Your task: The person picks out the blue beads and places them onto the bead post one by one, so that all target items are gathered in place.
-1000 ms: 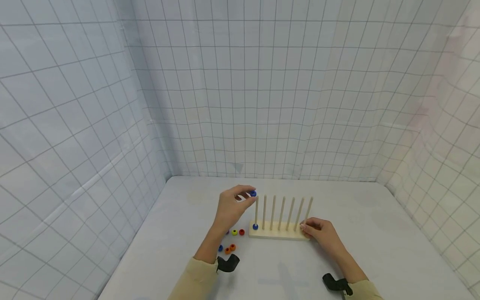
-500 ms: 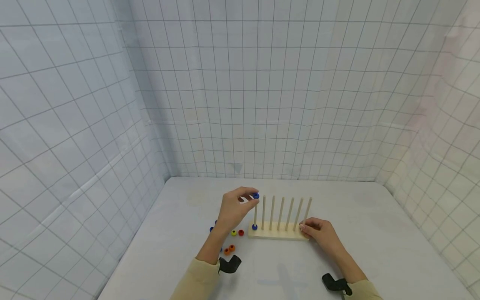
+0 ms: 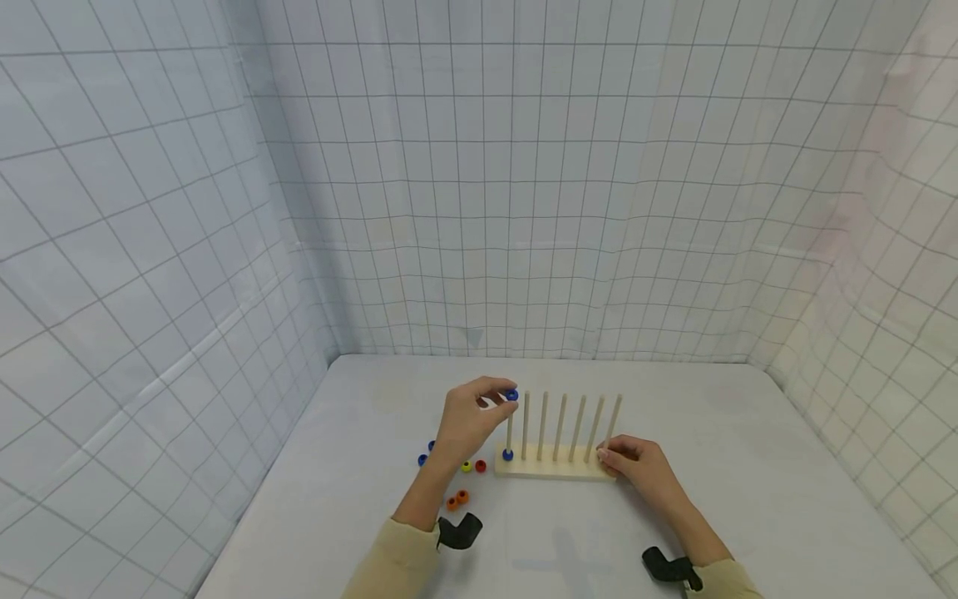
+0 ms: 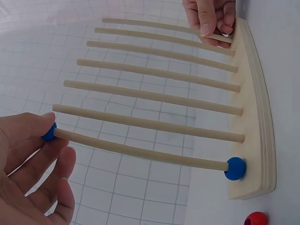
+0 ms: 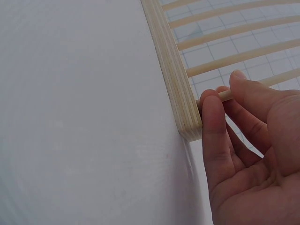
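My left hand (image 3: 470, 414) pinches a blue bead (image 4: 49, 131) between thumb and fingertips. In the left wrist view the bead sits at the top end of the leftmost peg (image 4: 140, 151), which seems to enter it. Another blue bead (image 4: 236, 168) is at that peg's foot, against the wooden base (image 3: 554, 473). Several bare upright pegs stand along the rest of the rack. At its right end my right hand (image 3: 642, 467) grips the low part of the last peg (image 5: 225, 95), its fingers touching the base end.
Loose beads lie on the white table left of the rack: a red bead (image 3: 481, 466), a yellow bead (image 3: 466, 467), two orange ones (image 3: 462, 497) and blue ones (image 3: 422, 459). My left forearm covers part of that area. Gridded white curtains surround the table.
My left hand has moved slightly right and down, bringing the blue bead from beside the leftmost peg's tip onto it. My right hand stays at the rack's right end.
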The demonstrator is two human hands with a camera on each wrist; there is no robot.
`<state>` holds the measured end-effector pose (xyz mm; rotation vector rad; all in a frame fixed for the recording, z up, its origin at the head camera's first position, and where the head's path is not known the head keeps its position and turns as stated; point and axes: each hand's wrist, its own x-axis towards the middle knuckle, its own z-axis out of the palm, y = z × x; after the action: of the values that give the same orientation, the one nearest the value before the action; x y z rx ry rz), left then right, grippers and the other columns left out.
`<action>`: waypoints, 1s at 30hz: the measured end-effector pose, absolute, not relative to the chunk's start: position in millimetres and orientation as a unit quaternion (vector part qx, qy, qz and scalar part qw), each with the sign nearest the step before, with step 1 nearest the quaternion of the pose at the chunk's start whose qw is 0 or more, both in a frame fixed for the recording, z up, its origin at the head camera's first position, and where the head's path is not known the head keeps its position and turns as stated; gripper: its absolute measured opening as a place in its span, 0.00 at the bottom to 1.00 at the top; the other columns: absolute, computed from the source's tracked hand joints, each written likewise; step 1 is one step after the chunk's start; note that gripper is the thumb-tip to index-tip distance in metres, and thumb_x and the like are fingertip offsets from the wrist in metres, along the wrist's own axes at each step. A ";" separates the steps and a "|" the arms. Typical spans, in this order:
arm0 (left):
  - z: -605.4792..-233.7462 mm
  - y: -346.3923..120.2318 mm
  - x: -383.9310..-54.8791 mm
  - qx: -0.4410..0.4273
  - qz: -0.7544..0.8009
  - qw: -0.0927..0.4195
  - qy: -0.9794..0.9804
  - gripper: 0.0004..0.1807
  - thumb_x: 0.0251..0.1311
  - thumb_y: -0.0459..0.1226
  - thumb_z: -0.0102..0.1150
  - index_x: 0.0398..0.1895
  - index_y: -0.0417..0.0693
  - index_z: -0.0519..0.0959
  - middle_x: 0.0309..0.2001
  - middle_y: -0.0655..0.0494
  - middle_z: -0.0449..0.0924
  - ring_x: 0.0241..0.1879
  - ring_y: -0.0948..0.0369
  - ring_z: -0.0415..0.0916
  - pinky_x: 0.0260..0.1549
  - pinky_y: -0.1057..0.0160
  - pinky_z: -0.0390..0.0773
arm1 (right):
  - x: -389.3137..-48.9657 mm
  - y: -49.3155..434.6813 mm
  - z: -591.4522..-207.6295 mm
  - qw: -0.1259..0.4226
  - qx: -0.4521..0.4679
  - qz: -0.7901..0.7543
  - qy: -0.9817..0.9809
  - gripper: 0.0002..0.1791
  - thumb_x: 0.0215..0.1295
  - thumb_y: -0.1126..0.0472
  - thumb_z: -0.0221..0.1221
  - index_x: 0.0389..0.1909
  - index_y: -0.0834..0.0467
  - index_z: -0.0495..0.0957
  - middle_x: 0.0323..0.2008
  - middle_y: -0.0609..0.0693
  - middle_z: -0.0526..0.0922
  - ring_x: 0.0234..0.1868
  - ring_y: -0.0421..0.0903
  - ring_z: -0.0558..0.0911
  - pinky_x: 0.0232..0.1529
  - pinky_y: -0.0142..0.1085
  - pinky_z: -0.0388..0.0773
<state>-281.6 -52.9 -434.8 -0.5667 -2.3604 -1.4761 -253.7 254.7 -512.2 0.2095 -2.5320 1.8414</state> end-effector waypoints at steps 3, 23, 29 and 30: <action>-436.2 -52.8 -282.2 -0.201 -0.515 0.152 -0.819 0.14 0.61 0.39 0.71 0.50 0.53 0.86 0.41 0.66 0.84 0.40 0.65 0.78 0.44 0.58 0.78 | -253.7 254.7 -511.8 0.003 0.068 0.584 -0.809 0.11 0.68 0.63 0.65 0.42 0.69 0.84 0.32 0.62 0.84 0.31 0.50 0.80 0.31 0.36 0.80; -442.0 -52.9 -282.2 -0.203 -0.522 0.155 -0.813 0.13 0.63 0.40 0.69 0.50 0.54 0.86 0.42 0.65 0.85 0.40 0.65 0.79 0.43 0.60 0.79 | -264.9 261.3 -536.2 0.016 0.059 0.592 -0.803 0.11 0.67 0.62 0.66 0.42 0.67 0.84 0.32 0.60 0.84 0.31 0.47 0.81 0.32 0.34 0.80; -444.1 -52.4 -281.7 -0.203 -0.530 0.159 -0.808 0.12 0.63 0.39 0.69 0.49 0.55 0.86 0.40 0.66 0.85 0.39 0.65 0.80 0.41 0.62 0.80 | -269.9 265.6 -545.9 0.016 0.065 0.592 -0.803 0.14 0.66 0.57 0.67 0.43 0.65 0.84 0.32 0.58 0.84 0.31 0.45 0.81 0.31 0.34 0.80; -444.5 -52.4 -281.6 -0.203 -0.532 0.158 -0.807 0.11 0.63 0.39 0.69 0.49 0.55 0.86 0.39 0.66 0.85 0.38 0.65 0.80 0.40 0.63 0.80 | -269.6 265.6 -546.1 0.016 0.064 0.591 -0.804 0.14 0.66 0.57 0.67 0.43 0.65 0.84 0.32 0.58 0.84 0.31 0.45 0.81 0.31 0.34 0.80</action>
<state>-281.6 -52.4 -444.5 -0.5818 -2.3073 -1.5226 -269.6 265.6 -546.1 0.1988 -2.5001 1.8396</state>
